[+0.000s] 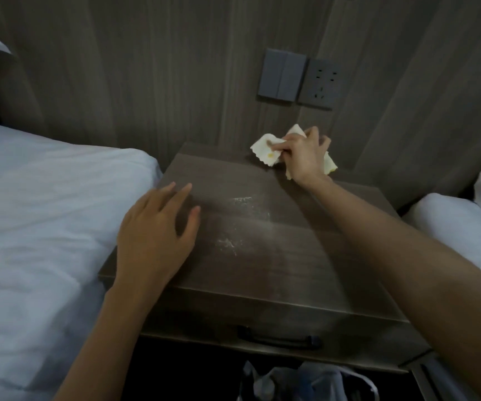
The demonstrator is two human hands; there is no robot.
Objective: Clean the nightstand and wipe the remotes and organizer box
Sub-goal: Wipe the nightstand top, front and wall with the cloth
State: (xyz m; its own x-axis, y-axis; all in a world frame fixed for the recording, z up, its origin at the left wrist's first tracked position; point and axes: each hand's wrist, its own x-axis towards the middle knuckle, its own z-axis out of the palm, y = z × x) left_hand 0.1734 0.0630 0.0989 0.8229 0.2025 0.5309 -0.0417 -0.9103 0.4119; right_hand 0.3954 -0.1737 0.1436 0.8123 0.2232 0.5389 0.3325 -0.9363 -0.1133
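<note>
1. Your right hand [305, 157] grips a white cloth [265, 149], fingers curled round it, at the far right corner of the nightstand [276, 270] top, near the wall.
2. Your left hand [155, 235], fingers straight and spread, lies over the top's left edge, beside the bed [45, 212].
3. White powdery smears [243, 219] mark the top's centre, between your hands.

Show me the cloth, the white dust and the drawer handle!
cloth [263, 150]: head view, on the white flap with the yellow spot.
white dust [246, 202]: head view, on the upper of two patches.
drawer handle [276, 340]: head view, on the dark bar's middle.
</note>
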